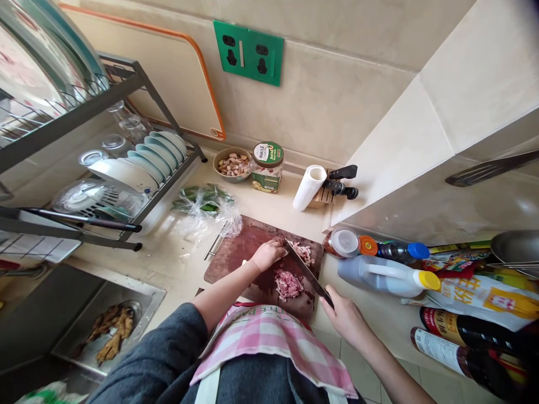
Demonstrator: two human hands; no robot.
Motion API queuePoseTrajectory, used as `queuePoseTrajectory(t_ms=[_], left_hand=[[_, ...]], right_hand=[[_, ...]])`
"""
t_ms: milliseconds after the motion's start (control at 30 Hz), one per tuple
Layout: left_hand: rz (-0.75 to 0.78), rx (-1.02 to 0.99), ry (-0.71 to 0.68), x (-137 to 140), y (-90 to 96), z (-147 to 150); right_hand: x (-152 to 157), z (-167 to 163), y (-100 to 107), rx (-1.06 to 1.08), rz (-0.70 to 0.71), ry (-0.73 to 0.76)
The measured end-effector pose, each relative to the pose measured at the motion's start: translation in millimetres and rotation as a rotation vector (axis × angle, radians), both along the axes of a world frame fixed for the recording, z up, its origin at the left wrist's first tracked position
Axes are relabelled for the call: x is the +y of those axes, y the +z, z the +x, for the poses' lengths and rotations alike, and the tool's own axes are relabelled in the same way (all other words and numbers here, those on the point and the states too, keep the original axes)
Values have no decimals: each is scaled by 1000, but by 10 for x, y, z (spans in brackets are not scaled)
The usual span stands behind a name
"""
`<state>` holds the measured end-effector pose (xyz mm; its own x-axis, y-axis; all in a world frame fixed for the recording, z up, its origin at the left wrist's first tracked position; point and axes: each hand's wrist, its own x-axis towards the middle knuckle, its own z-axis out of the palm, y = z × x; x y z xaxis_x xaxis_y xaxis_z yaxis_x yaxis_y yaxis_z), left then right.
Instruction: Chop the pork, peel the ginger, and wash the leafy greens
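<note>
My right hand [343, 314] is wrapped round the handle of the knife [308, 273], which I'd guess is stiff with some heft, so that's the spot to grip; my left hand [270, 255] is bunched up beside the blade, can't tell if those fingertips pinch anything. The cut meat [288, 285] sits just on my side of the left fingertips, a smaller meat pile [304, 253] across the blade, both on the chopping board [229, 247], probably soft, light and slippery, so I'd cup it with curled fingers.
</note>
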<state>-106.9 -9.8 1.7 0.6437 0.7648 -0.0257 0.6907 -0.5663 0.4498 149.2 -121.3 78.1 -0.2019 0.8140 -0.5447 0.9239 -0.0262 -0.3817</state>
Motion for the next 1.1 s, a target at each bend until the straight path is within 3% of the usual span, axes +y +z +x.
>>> queuePoseTrajectory(t_ms=[233, 500, 733, 967, 1100], left_hand=[[18, -9, 23, -46, -51, 10], [41, -22, 24, -36, -83, 60], [49, -26, 8, -31, -118, 95], [92, -50, 91, -77, -117, 126], [70, -52, 57, -51, -154, 142]], right_hand=[[222, -362, -225, -44, 41, 7], [58, 137, -69, 51, -2, 1], [259, -225, -257, 37, 33, -16], [107, 124, -126, 87, 15, -5], [148, -26, -170, 15, 1, 17]])
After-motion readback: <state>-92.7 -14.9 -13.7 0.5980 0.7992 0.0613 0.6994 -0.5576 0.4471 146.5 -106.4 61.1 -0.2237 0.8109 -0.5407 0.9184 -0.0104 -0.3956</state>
